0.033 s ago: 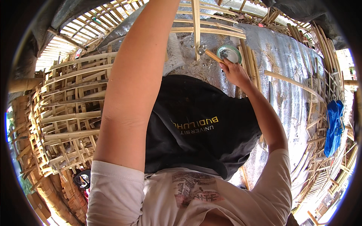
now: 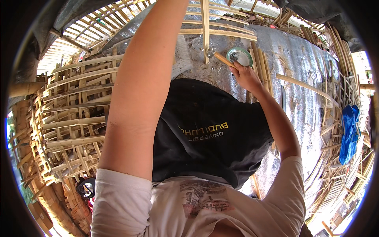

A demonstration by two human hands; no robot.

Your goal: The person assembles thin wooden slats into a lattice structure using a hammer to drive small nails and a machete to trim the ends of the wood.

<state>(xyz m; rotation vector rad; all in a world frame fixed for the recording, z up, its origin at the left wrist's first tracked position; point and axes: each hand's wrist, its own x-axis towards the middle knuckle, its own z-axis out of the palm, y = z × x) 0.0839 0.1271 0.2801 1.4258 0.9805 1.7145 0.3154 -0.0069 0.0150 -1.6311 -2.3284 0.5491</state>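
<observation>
My right hand (image 2: 246, 77) is closed around the wooden handle of a hammer (image 2: 223, 59). Its metal head touches or lies very near the lower end of an upright bamboo strip (image 2: 205, 29). Several thin bamboo slats (image 2: 221, 32) cross that strip. Just beyond my right fingers stands a round green-rimmed bowl (image 2: 246, 57) with small dark pieces in it, perhaps nails. My left arm (image 2: 138, 91) stretches far forward, and its hand lies outside the top of the picture. Black cloth (image 2: 197, 114) covers my lap.
Stacked woven bamboo lattices (image 2: 75, 114) stand at my left. A silvery sheet (image 2: 292, 59) covers the floor ahead and to the right. Loose bamboo strips (image 2: 308, 89) lie there. A blue plastic bag (image 2: 349, 134) is at the far right, beside a bamboo wall.
My left arm has shifted very slightly to the right. The hammer and my right hand stay almost in the same place.
</observation>
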